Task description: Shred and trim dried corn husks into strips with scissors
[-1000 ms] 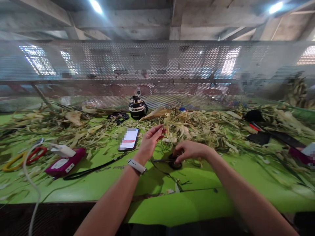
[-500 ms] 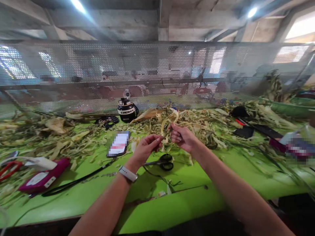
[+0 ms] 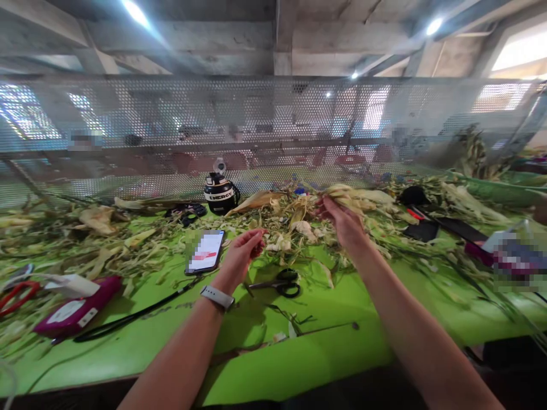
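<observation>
My right hand (image 3: 342, 219) reaches forward into the heap of dried corn husks (image 3: 307, 219) and is closed on a pale bundle of husks (image 3: 352, 195) lifted above the pile. My left hand (image 3: 243, 250), with a white watch (image 3: 217, 297) on its wrist, hovers near the husks with curled fingers that hold nothing I can see. Black scissors (image 3: 280, 282) lie on the green table (image 3: 299, 353) between my forearms. A phone (image 3: 205, 251) with a lit screen lies just left of my left hand.
A black "ENERGY" jug (image 3: 220, 193) stands by the perforated metal screen (image 3: 256, 125) at the back. A magenta case (image 3: 72, 312), a black strap (image 3: 137, 313) and red-handled scissors (image 3: 12, 293) lie at left. Dark tools (image 3: 427, 228) sit at right among husks.
My right hand left the scissors, met the left hand over the husks, then moved forward and right, lifting a bundle. My left hand lowered and drew back slightly.
</observation>
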Demonstrator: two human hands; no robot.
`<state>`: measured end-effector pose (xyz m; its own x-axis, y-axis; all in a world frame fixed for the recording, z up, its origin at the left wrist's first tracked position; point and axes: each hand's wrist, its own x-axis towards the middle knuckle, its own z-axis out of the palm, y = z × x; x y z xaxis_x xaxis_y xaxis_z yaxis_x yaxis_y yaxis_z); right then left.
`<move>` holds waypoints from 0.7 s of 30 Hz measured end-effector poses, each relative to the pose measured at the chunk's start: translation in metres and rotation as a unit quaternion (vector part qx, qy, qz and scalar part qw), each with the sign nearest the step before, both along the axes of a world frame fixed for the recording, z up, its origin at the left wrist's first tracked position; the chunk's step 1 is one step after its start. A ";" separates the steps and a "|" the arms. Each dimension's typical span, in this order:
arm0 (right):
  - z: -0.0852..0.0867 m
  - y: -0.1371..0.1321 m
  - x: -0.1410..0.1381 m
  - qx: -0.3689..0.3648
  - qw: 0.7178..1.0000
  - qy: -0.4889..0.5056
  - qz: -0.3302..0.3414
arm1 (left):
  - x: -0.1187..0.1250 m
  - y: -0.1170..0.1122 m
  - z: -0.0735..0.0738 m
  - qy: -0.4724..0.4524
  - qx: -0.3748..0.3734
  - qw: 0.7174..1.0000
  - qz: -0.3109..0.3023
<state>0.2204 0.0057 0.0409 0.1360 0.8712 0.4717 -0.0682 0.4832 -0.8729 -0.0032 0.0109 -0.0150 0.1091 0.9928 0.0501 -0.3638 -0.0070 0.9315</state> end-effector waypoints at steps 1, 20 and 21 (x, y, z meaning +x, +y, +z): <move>-0.002 -0.001 -0.002 0.025 0.997 -0.071 0.004 | 0.000 -0.001 0.000 -0.005 0.000 1.000 -0.012; -0.038 -0.002 -0.044 0.051 0.960 -0.230 0.153 | 0.006 -0.011 0.009 -0.050 0.011 0.993 -0.106; -0.036 -0.003 -0.043 0.027 0.966 -0.200 0.163 | 0.006 -0.011 0.008 -0.050 0.015 0.992 -0.113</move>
<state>0.1774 0.0029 0.0052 -0.3433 0.8099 0.4756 0.1131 0.5383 -0.8351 0.0024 0.0002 -0.0071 0.3221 0.9413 0.1008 -0.4494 0.0583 0.8914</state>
